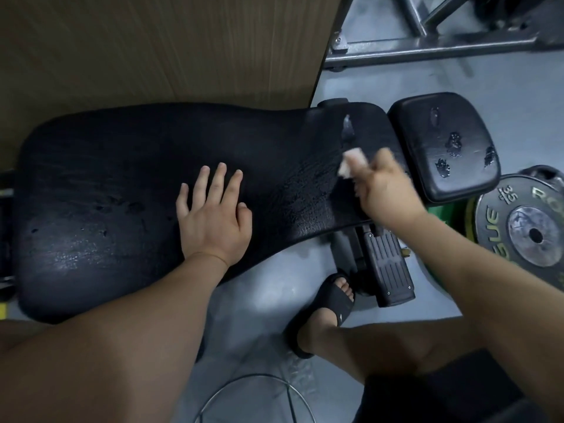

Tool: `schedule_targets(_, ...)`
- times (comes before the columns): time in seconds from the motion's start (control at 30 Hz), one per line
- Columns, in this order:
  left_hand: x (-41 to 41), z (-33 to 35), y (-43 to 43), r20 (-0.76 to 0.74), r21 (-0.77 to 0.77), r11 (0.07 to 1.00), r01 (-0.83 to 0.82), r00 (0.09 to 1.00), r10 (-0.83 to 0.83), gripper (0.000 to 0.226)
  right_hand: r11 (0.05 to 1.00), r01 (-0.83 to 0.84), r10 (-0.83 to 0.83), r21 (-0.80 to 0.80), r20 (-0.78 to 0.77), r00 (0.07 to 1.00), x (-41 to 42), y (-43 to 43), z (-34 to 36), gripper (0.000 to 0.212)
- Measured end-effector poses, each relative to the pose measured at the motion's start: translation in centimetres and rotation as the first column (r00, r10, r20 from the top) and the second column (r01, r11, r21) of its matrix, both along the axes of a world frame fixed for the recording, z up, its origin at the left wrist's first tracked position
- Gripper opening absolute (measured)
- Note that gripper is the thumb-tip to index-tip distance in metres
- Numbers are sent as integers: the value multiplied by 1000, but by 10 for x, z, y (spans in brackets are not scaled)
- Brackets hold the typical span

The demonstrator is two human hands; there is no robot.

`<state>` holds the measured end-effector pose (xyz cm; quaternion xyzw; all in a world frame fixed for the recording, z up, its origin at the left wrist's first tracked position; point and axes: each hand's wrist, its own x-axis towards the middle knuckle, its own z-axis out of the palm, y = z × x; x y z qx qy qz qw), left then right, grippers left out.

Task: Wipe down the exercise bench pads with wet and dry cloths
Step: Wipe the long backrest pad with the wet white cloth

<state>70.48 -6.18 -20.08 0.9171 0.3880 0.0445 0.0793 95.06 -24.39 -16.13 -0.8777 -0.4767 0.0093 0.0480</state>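
Observation:
A long black bench back pad (122, 184) runs across the view, its surface cracked and damp-looking toward the right end. A smaller black seat pad (442, 148) with torn patches sits just right of it. My left hand (213, 218) lies flat on the middle of the long pad, fingers spread. My right hand (384, 187) is closed around a small white cloth (351, 163), pressed against the pad's narrow right end; the hand is motion-blurred.
A wooden panel (152, 47) stands behind the bench. Weight plates (531, 230) lean at the right, close to the seat pad. A metal rack frame (427, 47) crosses the far floor. My sandalled foot (329, 306) rests by the bench's base (387, 270). A wire ring (259, 398) lies below.

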Motion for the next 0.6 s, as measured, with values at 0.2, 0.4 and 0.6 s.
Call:
schedule_targets(0.2, 1, 2, -1, -18, -6, 1000, -17, 1000, 17, 59, 989, -98, 104, 112, -47, 994, -12, -4, -10, 52)
schedule_targets(0.4, 2, 9, -3, -72, -24, 1000, -14, 997, 12, 61, 987, 91, -85, 132, -52, 995, 17, -27, -7, 53)
schedule_targets(0.6, 13, 26, -9, -134, -165, 985, -50, 991, 28, 63, 992, 69, -60, 109, -90, 994, 6, -41, -13, 55)
